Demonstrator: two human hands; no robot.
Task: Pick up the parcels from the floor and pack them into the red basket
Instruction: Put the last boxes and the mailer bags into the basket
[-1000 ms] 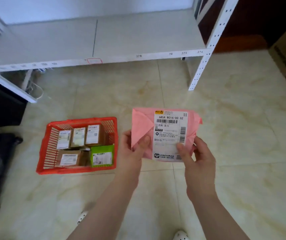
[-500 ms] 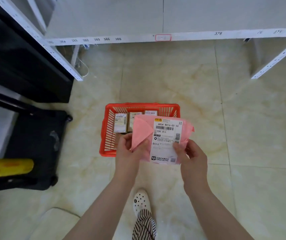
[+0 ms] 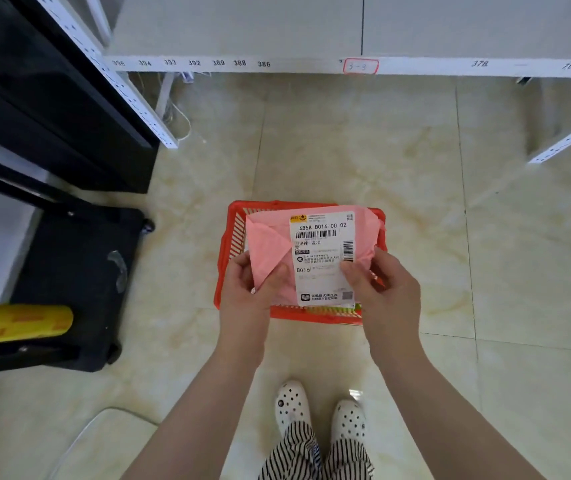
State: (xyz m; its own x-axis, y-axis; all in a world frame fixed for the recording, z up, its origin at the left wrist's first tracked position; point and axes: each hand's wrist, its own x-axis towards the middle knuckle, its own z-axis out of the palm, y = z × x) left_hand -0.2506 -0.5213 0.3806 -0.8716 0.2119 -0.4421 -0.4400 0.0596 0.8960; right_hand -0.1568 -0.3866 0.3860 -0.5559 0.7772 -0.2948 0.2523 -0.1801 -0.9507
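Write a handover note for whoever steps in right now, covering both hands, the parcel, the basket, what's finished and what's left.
Left hand: grip pinches the lower left edge of the soft pink plastic mailer parcel with a white shipping label.
Right hand: grip pinches its lower right edge.
The parcel is held flat in the air over the red plastic slatted basket on the tiled floor, hiding most of what is inside.
Done: parcel lifted and brought over the basket.
Left: lower it in and let go. No other parcels on the floor are in view.
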